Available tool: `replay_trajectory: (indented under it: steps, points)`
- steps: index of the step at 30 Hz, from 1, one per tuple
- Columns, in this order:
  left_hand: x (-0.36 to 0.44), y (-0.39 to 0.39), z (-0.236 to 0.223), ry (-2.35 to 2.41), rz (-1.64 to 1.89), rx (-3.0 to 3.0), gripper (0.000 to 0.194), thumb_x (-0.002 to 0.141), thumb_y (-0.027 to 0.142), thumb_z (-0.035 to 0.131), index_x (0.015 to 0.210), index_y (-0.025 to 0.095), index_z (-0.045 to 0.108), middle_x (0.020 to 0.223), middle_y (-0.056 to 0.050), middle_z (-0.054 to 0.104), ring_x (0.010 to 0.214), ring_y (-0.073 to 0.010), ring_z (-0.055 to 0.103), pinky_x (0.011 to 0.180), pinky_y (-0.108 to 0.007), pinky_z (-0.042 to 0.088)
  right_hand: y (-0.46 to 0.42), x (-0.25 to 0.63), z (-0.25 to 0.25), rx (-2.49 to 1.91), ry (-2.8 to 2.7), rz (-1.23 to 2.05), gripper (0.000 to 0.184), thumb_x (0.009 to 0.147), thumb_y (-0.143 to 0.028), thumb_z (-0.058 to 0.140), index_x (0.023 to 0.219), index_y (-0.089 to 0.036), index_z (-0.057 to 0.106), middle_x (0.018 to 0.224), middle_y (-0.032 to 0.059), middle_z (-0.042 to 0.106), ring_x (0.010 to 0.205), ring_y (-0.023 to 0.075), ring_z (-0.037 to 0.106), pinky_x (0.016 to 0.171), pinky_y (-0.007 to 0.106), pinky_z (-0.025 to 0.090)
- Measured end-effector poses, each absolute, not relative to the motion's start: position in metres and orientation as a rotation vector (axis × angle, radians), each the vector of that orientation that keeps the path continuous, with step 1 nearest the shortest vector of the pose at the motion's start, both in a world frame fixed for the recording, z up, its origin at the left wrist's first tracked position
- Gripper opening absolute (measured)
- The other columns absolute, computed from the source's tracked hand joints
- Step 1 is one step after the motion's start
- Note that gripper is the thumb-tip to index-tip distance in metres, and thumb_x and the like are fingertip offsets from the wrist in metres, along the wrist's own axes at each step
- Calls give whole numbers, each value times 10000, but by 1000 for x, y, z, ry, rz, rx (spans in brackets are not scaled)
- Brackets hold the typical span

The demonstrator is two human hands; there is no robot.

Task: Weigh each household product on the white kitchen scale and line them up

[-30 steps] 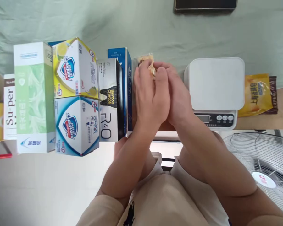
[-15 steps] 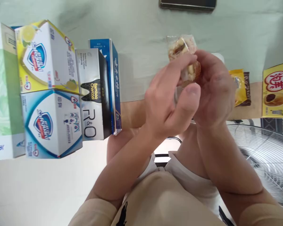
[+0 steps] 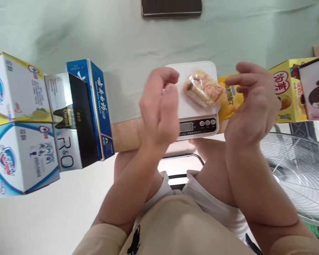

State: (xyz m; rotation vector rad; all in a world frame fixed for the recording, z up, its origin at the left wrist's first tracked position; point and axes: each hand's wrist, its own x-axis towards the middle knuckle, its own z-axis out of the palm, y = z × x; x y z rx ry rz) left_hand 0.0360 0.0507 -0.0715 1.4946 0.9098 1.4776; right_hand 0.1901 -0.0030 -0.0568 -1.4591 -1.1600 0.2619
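Observation:
A clear-wrapped, chunky pale snack bar lies on the white platform of a kitchen scale. Left of it, my left hand is held over the scale's left side, empty, its fingers curled with a gap to the thumb. On the other side my right hand hovers in front of a yellow snack packet, fingers bent and apart, with nothing in it. Neither hand touches the snack. My left hand covers part of the scale, and the reading on its display cannot be made out.
At left stand soap boxes, a black-and-white toothpaste box and a blue toothpaste box. A yellow puff box and a pink box are at right. A dark flat object lies at the back; a fan stands below.
Both hands carried the wrapped snack rightward from beside the toothpaste boxes, set it on the scale and let go. My hands are now apart on either side. The view has shifted right.

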Motion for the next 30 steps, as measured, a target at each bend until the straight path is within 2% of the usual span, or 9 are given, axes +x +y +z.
replay_trajectory:
  steps: [3, 7, 12, 15, 19, 23, 26, 28, 30]
  points:
    - [32, 65, -81, 898, 1561, 1485, 395, 1014, 627, 462, 999, 275, 638, 972, -51, 654, 939, -229, 640, 815, -446, 507, -3, 208, -64, -1433, -1110, 173, 328, 925, -348, 418, 873, -276, 733, 993, 59, 702, 1113, 267, 661, 1008, 506, 486]
    - [33, 71, -87, 889, 1530, 1495, 428, 994, 650, 501, 956, 248, 642, 916, -54, 639, 882, -220, 615, 779, -449, 467, -7, 222, -74, -1484, -1119, 199, 300, 925, -369, 412, 905, -261, 691, 943, 51, 698, 1037, 250, 671, 932, 458, 494]
    - [38, 68, -93, 913, 1407, 1620, 527, 957, 768, 450, 937, 271, 621, 829, -19, 665, 775, -199, 595, 768, -432, 429, -14, 218, -72, -1460, -1219, 415, 267, 980, -364, 448, 1047, -281, 693, 1137, 48, 747, 1163, 239, 671, 1021, 444, 496]
    - [39, 69, -97, 975, 1326, 1714, 575, 953, 806, 384, 925, 273, 598, 817, -4, 687, 755, -196, 596, 784, -441, 431, -17, 213, -68, -1490, -1280, 427, 266, 1000, -375, 450, 1106, -295, 681, 1062, 36, 750, 1096, 244, 685, 1044, 475, 480]
    - [40, 68, -95, 1030, 1305, 1758, 641, 928, 852, 335, 859, 263, 579, 801, -20, 668, 799, -216, 624, 775, -447, 438, -18, 212, -65, -1485, -1266, 361, 242, 984, -332, 442, 1061, -288, 667, 1005, 29, 733, 1076, 242, 670, 1031, 481, 497]
    - [44, 59, -86, 1177, 1288, 1824, 631, 973, 782, 336, 872, 262, 678, 866, -58, 728, 897, -273, 621, 836, -463, 411, -19, 209, -64, -1533, -1358, 399, 283, 1009, -388, 421, 1121, -336, 676, 1163, 12, 740, 1209, 237, 661, 1098, 498, 489]
    - [45, 54, -85, 1220, 1311, 1946, 644, 985, 754, 323, 889, 277, 746, 903, -70, 784, 966, -319, 638, 905, -512, 401, -20, 206, -65, -1576, -1460, 478, 312, 1000, -454, 461, 1199, -353, 678, 1271, 10, 735, 1406, 284, 572, 1228, 591, 389]
    - [45, 52, -87, 1145, 1281, 2001, 625, 995, 728, 327, 981, 282, 765, 987, -71, 806, 1000, -322, 658, 957, -533, 419, -21, 204, -66, -1548, -1482, 536, 324, 990, -473, 500, 1234, -357, 677, 1300, 9, 735, 1458, 298, 533, 1271, 618, 340]
    - [45, 52, -91, 1003, 1245, 2013, 606, 999, 710, 347, 1142, 273, 742, 1180, -84, 789, 1106, -322, 673, 988, -528, 468, -22, 203, -64, -1483, -1476, 562, 342, 1002, -478, 497, 1288, -375, 655, 1355, 2, 717, 1458, 278, 541, 1278, 591, 368]
